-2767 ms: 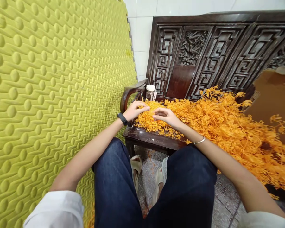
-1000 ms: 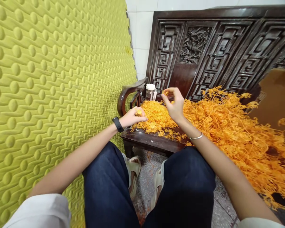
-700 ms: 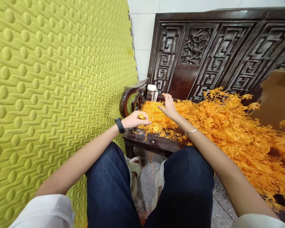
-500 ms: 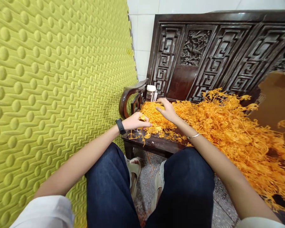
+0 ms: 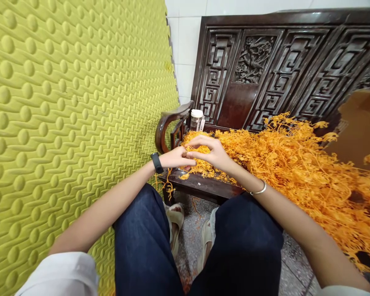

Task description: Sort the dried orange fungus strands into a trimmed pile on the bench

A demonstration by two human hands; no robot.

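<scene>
My left hand (image 5: 176, 158), below a dark wristband, is closed on an orange plastic flower sprig (image 5: 170, 189); its thin branched stems hang beneath the palm. Against its knuckles, my right hand (image 5: 215, 153) arches over with thumb and forefinger drawn together. Those fingertips touch the left hand, and whatever lies between them is hidden. Under and behind both hands spreads a large heap of similar orange plastic sprigs (image 5: 296, 164) on the dark wooden bench (image 5: 203, 184).
A clear jar with a white lid (image 5: 196, 117) stands by the curved armrest (image 5: 163, 127). The carved backrest (image 5: 239, 105) rises behind the heap, with brown cardboard (image 5: 362, 119) at right. A yellow-green foam mat (image 5: 80, 102) stands along the left. My knees are close to the bench edge.
My right hand has come down and left from above the heap to meet my left hand, its fingers closing in. The sprig's hanging stems have swung left.
</scene>
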